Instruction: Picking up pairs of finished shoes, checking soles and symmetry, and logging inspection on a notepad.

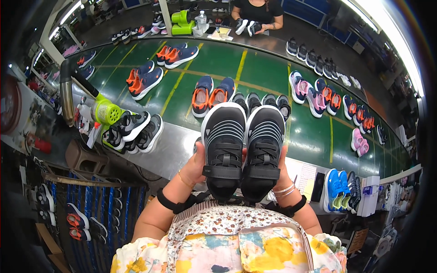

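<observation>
A pair of black sneakers is held up side by side in front of me, toes pointing away, with white sole edges and curved grey lines over the toes. My left hand (195,164) is closed round the outer side of the left sneaker (224,148). On the other side, my right hand (283,175) grips the right sneaker (265,148). Both show elastic laces and a black strap across the instep. Most of my fingers are hidden beneath or behind the shoes. Just beyond their toes stand several dark shoes (269,99), partly covered by the held pair.
A green belt (218,57) carries navy-orange shoes (201,95) and pink shoes (359,142). At left, a green blower (107,111) stands by black sneakers (136,127). Blue shoes (336,189) and a white box (369,195) sit right. Across the belt, a person (258,13) holds shoes.
</observation>
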`<state>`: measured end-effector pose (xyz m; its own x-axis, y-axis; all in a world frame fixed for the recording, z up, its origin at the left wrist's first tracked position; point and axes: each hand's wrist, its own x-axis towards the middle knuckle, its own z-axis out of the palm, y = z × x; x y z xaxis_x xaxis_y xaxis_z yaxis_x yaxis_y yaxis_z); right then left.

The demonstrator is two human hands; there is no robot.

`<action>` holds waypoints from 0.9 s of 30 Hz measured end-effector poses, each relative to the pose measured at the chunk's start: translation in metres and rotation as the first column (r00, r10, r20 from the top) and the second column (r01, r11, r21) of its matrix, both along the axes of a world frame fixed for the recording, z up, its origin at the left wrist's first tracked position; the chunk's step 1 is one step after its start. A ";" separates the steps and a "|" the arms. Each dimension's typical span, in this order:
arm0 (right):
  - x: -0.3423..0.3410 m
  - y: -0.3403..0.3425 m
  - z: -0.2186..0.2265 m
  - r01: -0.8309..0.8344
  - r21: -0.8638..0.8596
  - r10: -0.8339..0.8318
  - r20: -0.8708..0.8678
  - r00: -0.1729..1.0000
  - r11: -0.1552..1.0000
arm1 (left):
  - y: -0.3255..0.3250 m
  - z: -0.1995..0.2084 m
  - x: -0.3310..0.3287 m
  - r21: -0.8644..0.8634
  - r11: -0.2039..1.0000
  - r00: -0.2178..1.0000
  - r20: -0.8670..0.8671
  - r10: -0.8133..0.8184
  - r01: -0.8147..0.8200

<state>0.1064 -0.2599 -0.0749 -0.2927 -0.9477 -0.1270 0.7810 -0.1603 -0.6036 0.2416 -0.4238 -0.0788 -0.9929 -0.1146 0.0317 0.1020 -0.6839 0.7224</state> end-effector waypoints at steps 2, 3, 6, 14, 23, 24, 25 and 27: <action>0.001 0.000 0.001 -0.018 0.001 0.018 -0.074 0.997 1.000 | -0.002 -0.003 0.000 -0.019 1.000 1.000 0.002 -0.007 0.007; 0.000 -0.001 0.002 -0.017 -0.002 0.017 -0.076 0.997 1.000 | -0.003 -0.003 -0.001 -0.035 0.999 1.000 0.006 -0.016 0.016; -0.003 0.000 0.004 -0.073 0.001 0.073 -0.137 0.988 0.997 | -0.006 -0.003 -0.005 -0.037 0.999 1.000 0.022 -0.020 0.021; -0.032 0.006 -0.030 -0.016 0.061 0.029 -0.214 0.976 0.998 | -0.018 -0.016 -0.026 -0.064 0.997 0.996 0.083 -0.040 0.045; -0.062 0.005 -0.050 0.133 0.046 -0.122 -0.199 0.972 0.990 | -0.034 -0.025 -0.072 -0.028 0.987 0.984 0.092 -0.152 0.156; -0.065 0.003 -0.052 0.136 0.042 -0.126 -0.183 0.975 0.990 | -0.037 -0.027 -0.076 -0.004 0.986 0.979 0.114 -0.167 0.168; -0.067 0.003 -0.052 0.144 0.041 -0.135 -0.168 0.977 0.989 | -0.038 -0.029 -0.080 0.022 0.983 0.973 0.136 -0.185 0.184; -0.070 0.002 -0.053 0.168 0.047 -0.159 -0.151 0.976 0.985 | -0.042 -0.033 -0.088 0.040 0.976 0.965 0.146 -0.216 0.213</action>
